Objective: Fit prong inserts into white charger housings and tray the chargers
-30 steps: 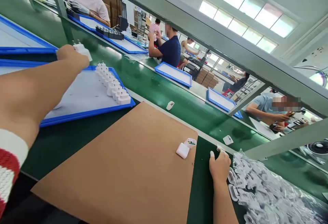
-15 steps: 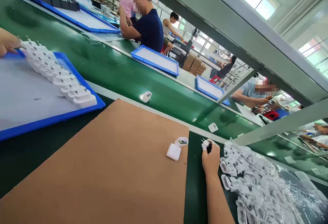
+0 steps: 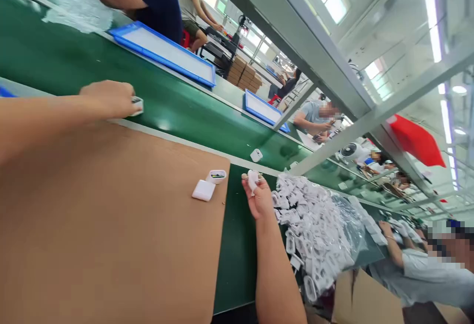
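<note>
Your left hand [image 3: 109, 99] was curled low over the green belt [image 3: 177, 111], its fingertips at a white case [image 3: 139, 104] just beyond them, though whether they gripped it could not be told. Your right hand [image 3: 258, 193] pinched a white plug [image 3: 253, 180] between thumb and fingers, over the worktop [image 3: 237, 255] between the cardboard [image 3: 148, 235] and the heaped white parts [image 3: 314, 220].
</note>
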Available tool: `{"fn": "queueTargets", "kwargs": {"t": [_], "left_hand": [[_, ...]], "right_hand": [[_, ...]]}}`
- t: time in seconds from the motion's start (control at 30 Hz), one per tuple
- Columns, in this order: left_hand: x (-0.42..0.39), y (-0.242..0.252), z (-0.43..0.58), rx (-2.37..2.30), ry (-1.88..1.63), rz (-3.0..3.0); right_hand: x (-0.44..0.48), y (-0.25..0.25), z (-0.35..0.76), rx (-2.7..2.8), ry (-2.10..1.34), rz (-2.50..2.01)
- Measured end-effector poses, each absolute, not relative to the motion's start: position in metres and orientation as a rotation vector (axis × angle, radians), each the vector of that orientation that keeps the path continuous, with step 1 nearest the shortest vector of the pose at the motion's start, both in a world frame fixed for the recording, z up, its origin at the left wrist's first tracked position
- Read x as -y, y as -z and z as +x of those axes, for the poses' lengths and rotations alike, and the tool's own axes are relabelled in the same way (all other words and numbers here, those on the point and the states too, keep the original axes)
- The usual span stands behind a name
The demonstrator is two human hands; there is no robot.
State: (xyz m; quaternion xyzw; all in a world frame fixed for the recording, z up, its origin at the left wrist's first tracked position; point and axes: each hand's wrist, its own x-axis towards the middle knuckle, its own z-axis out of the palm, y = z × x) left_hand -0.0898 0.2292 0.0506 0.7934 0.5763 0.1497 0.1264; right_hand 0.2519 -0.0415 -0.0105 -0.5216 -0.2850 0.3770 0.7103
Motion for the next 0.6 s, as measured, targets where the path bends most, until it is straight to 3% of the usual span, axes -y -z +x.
{"fn": "queueTargets", "kwargs": {"t": [0.1, 0.23, 0.43, 0.6], "left_hand": [[-0.198, -0.052, -0.084, -1.780, -0.395, 2.289], [-0.127, -0.050, -0.075, -1.437, -0.572, 2.347], [-0.006, 0.008, -0.049, -0.804, -0.692, 2.316], [0.021, 0.032, -0.041, -0.789, -0.819, 2.158]], "right_hand": [[0.054, -0.001, 0.247, 0.610, -1.043, -1.041], [0.062, -0.012, 0.239, 0.630, -1.081, -1.048], [0.068, -0.014, 0.213, 0.853, -1.025, -1.224], [0.077, -0.017, 0.188, 0.982, -1.151, -1.186]]}}
